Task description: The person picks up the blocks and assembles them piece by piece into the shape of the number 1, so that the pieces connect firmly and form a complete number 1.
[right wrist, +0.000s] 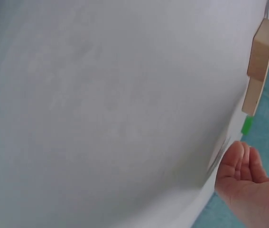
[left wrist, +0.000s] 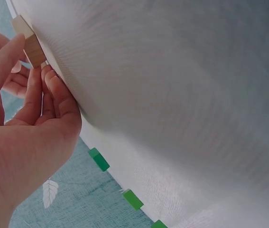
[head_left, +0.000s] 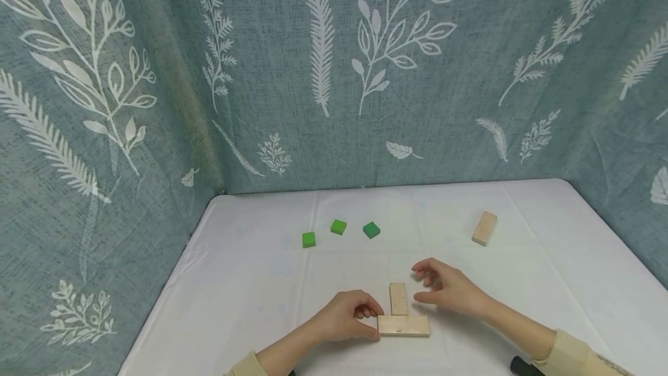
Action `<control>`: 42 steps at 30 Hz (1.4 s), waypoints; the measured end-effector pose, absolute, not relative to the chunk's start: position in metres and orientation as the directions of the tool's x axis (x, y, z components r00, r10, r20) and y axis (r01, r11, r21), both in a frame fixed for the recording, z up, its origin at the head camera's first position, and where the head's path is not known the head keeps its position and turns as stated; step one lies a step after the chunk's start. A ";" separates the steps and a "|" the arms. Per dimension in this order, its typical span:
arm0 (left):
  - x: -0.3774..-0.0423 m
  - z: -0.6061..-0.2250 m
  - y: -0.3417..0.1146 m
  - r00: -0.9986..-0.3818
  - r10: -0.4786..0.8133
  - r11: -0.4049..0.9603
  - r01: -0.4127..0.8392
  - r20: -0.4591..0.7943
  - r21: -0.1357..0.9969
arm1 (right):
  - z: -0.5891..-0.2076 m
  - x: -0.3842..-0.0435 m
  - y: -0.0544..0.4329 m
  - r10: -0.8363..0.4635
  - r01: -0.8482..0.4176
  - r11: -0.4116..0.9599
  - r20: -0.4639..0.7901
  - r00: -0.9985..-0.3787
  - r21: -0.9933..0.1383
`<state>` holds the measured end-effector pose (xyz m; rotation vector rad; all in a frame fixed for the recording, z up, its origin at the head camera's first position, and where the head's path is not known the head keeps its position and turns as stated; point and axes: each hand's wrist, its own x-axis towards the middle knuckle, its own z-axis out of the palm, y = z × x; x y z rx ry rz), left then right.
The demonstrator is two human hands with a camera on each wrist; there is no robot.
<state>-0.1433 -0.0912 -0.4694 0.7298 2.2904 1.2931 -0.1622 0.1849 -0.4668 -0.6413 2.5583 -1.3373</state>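
Two pale wooden blocks lie on the white table in a T shape. The crosswise wooden block (head_left: 404, 325) is nearer the person. The lengthwise wooden block (head_left: 398, 299) extends away from its far side and appears to meet it. My left hand (head_left: 348, 317) pinches the left end of the crosswise block between thumb and fingers, with the block (left wrist: 33, 47) also seen in the left wrist view. To the right of the lengthwise block, my right hand (head_left: 451, 289) hovers with loosely bent fingers, holding nothing. A gap separates it from both blocks (right wrist: 261, 50).
Farther back stand a light green cube (head_left: 309, 239), a second light green cube (head_left: 338, 227) and a darker green cube (head_left: 371, 230). Another wooden block (head_left: 485, 228) lies at the back right. A leaf-patterned curtain (head_left: 334, 74) surrounds the white table (head_left: 250, 260).
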 end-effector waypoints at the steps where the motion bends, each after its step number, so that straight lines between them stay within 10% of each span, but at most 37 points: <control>1: -0.143 -0.470 -0.091 -0.780 0.619 0.434 0.238 -0.095 0.869 | -0.467 -0.163 0.186 -0.447 -0.287 0.511 0.035 -0.894 -0.810; 42: -0.143 -0.470 -0.093 -0.781 0.619 0.424 0.241 -0.085 0.873 | -0.457 -0.190 0.240 -0.145 -0.049 0.513 -0.030 -0.989 -0.857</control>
